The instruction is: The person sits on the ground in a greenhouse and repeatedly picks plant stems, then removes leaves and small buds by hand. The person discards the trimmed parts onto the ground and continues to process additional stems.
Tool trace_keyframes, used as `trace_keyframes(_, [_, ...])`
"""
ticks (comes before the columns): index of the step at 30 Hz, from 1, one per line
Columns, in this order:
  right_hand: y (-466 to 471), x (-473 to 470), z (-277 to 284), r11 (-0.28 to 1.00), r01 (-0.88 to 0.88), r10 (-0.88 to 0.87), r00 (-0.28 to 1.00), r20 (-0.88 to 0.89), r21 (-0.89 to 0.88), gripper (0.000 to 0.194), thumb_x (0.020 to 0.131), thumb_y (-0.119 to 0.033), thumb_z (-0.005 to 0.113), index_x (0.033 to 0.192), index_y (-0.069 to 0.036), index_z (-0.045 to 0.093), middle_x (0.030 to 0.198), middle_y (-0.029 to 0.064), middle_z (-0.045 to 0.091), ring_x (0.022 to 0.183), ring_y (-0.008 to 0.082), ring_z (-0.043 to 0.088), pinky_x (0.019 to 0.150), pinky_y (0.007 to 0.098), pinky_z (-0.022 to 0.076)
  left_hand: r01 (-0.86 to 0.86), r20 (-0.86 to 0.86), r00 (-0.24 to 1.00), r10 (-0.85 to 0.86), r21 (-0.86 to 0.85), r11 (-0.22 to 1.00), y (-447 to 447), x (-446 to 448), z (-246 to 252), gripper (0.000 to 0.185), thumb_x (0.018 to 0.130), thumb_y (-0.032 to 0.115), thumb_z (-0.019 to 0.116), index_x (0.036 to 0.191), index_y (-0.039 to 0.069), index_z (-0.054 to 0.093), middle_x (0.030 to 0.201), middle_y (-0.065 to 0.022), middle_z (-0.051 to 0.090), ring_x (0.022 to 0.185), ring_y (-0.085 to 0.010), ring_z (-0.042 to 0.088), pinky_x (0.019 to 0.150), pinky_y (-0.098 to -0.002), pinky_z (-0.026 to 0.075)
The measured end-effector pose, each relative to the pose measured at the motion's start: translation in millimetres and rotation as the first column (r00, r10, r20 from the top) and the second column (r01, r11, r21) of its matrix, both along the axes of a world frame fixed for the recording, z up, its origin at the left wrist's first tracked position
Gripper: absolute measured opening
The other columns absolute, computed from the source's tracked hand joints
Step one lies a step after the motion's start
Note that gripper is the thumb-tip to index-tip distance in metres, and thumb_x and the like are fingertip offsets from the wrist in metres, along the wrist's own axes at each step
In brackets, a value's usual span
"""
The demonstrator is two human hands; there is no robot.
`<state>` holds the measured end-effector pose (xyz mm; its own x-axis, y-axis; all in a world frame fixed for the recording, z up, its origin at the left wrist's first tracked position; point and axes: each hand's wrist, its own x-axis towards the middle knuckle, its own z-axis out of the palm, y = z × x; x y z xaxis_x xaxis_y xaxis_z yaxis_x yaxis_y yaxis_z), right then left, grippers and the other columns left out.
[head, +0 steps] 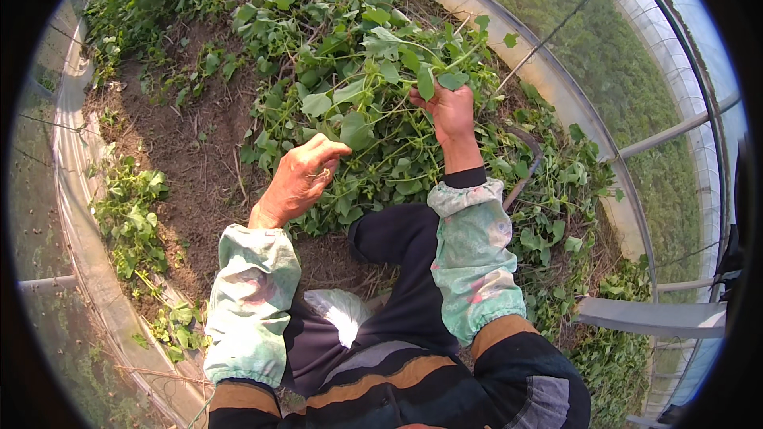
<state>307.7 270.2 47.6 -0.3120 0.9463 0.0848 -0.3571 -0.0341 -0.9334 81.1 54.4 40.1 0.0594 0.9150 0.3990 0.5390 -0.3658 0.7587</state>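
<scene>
My right hand [451, 113] grips a green vine stem [462, 59] with broad lobed leaves, lifted at the top of the leafy bed. Lower and to the left, my left hand [301, 176] hovers over the edge of the foliage with its fingers curled. A thin pale tendril [322, 174] shows by its fingers; whether it is pinched there is hard to see. A large leaf [356, 130] is just beyond the left fingertips. Dense low vines [399, 167] spread under and between both hands. Patterned green sleeve covers [474, 250] are on both forearms.
A white plastic bag [340, 310] lies between my legs. Right of my right forearm, a curved dark bar [529, 161] rests among the leaves. Brown soil [197, 113] shows at left. Clear plastic greenhouse walls [572, 77] with metal pipes [679, 125] curve along both sides.
</scene>
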Motion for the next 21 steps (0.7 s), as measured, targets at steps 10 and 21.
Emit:
trace_keyframes(10, [23.0,80.0,35.5,0.701,0.713,-0.688,0.668,-0.285,-0.019,0.013,0.104,-0.013,0.063,0.102,-0.001,0.066,0.090,0.0106,0.071,0.073,0.0206,0.069,0.066,0.0347,0.0601,-0.459,-0.548,0.794,0.263,-0.258,0.850,-4.7,-46.0,-49.1,0.014,0.089,-0.006,0.054,0.100,-0.001,0.060,0.111,-0.0263,0.068,0.103,-0.0502,0.068,0.085,-0.0561,0.055])
trace_keyframes(21, [75.7,105.6,-52.3,0.647,0.430,-0.660,0.729,-0.181,-0.629,0.031,0.112,-0.013,0.046,0.131,0.013,0.047,0.117,0.0245,0.067,0.111,0.0399,0.071,0.091,0.0481,0.0653,0.009,-0.400,0.854,-0.332,-0.627,0.779,-5.5,18.5,-86.9,0.024,0.096,0.013,0.065,0.119,0.005,0.069,0.111,-0.0219,0.073,0.110,-0.0431,0.069,0.095,-0.0519,0.055])
